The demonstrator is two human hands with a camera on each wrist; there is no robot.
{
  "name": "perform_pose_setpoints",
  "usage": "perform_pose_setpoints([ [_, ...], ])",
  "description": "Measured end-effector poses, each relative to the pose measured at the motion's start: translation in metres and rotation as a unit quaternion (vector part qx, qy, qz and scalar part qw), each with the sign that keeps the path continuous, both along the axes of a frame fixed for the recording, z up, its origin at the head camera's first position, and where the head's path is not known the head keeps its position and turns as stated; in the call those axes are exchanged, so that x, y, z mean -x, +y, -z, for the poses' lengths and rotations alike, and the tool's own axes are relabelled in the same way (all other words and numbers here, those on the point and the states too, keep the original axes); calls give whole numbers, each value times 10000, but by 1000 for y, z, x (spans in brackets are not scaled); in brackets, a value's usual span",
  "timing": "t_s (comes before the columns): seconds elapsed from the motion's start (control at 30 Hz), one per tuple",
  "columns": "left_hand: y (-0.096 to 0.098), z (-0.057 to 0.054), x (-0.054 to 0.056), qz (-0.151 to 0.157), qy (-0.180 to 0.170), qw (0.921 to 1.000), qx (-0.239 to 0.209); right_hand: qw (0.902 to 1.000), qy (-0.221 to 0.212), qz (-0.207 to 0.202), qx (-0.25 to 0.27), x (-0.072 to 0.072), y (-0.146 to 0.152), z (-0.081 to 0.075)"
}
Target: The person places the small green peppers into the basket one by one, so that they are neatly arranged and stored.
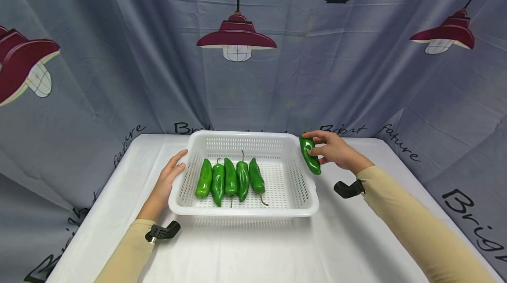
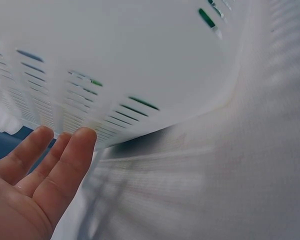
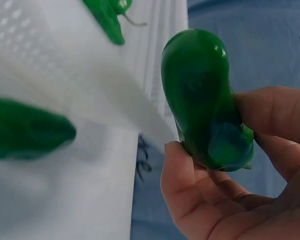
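Note:
A white perforated plastic basket [image 1: 293,210] stands on the table with several green peppers [image 1: 231,177] side by side in its left and middle part. Against the basket's left side lies my left hand [image 1: 164,186]; in the left wrist view its fingers [image 2: 65,175] are fairly straight, with the tips at the slotted wall. My right hand [image 1: 334,151] pinches one green pepper [image 1: 309,155] between thumb and fingers, just outside the basket's right rim. The right wrist view shows this held pepper [image 3: 197,90] end-on, partly covered by the fingers. Another green pepper [image 3: 30,129] appears blurred at that view's left edge.
White cloth covers the table [image 1: 245,252]. Behind and at both sides hangs a grey-blue curtain [image 1: 158,76] printed with red lamps and black lettering. Each wrist wears a black strapped device [image 1: 348,189].

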State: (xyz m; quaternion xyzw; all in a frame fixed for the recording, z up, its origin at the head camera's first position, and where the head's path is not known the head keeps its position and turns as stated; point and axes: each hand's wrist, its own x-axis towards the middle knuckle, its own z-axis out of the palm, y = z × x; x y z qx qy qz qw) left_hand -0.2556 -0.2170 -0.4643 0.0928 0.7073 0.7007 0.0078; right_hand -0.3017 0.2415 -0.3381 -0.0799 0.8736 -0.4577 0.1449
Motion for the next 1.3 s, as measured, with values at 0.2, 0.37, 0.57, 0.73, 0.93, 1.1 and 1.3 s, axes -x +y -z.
perform_pose_setpoints([
  [0.2, 0, 1, 1, 1, 0, 10000, 16, 9998, -128, -163, 7, 1, -27, 2],
  [0.37, 0, 1, 1, 0, 24, 10000, -19, 9991, -289, -319, -32, 3, -50, 9],
  [0.57, -1, 2, 1, 37, 27, 10000, -47, 9983, -362, -444, -146, 5, -71, 19],
  [0.73, -1, 1, 1, 31, -29, 10000, 5, 9981, -450, -393, -158, 6, -79, 25],
  [0.93, -2, 1, 1, 27, 1, 10000, 3, 9977, -495, -389, -242, 6, -85, 33],
  [1.1, -2, 3, 2, 31, 14, 10000, -10, 9975, -504, -334, -363, 7, -91, 41],
  [1.3, -1, 4, 2, -54, 21, 9998, 197, 9966, -515, -236, -598, 7, -100, 46],
])
